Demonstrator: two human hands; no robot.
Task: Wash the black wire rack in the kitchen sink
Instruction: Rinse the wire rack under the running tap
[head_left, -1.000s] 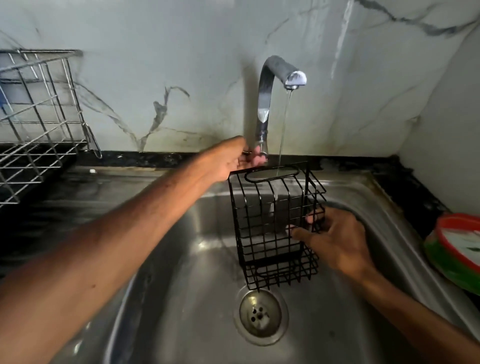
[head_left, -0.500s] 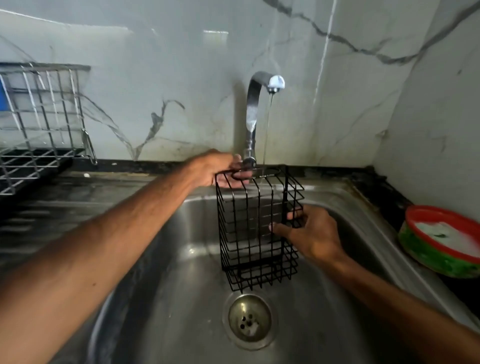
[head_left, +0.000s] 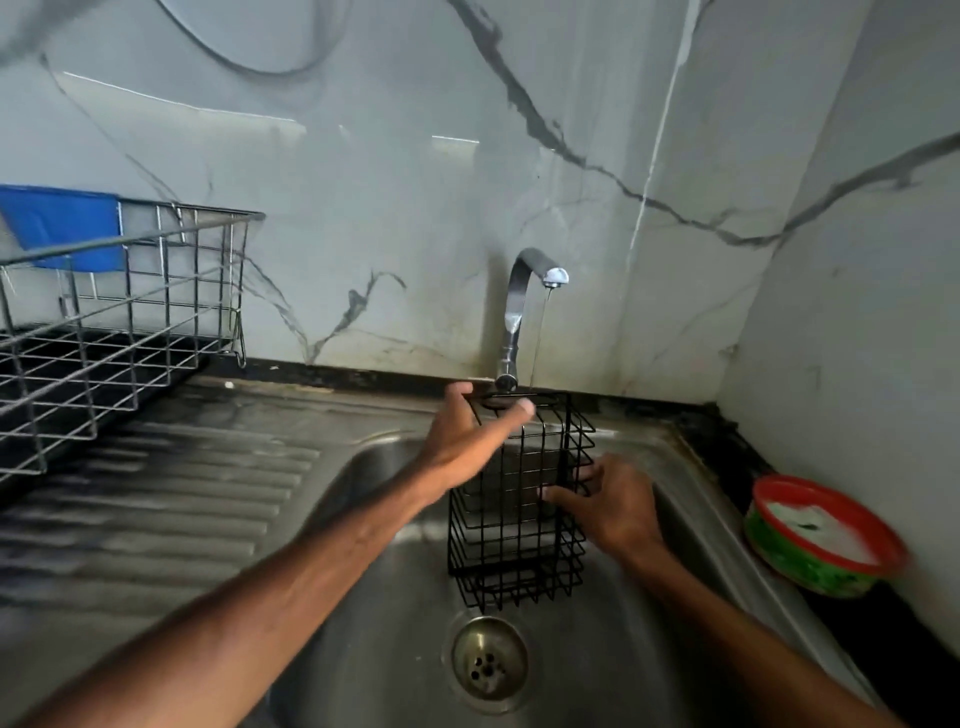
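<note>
The steel sink (head_left: 363, 597) filled the lower middle of the frame, and we held the black wire rack (head_left: 519, 519) upright inside it, above the drain (head_left: 489, 661), so, as we judged, run-off would fall straight into the basin. Our left hand (head_left: 467, 441) pinched the rack's top rim at centre frame, thumb and fingers closed on the wire, keeping its open mouth under the thin stream from the tap (head_left: 519, 306). Our right hand (head_left: 613, 506) pressed against the rack's right side, fingers hooked into the wires to steady it. The silver dish rack (head_left: 130, 322) sat at the left, the red-rimmed green tub (head_left: 821, 540) at the right edge, probably soap. We could read no brand or writing anywhere.
</note>
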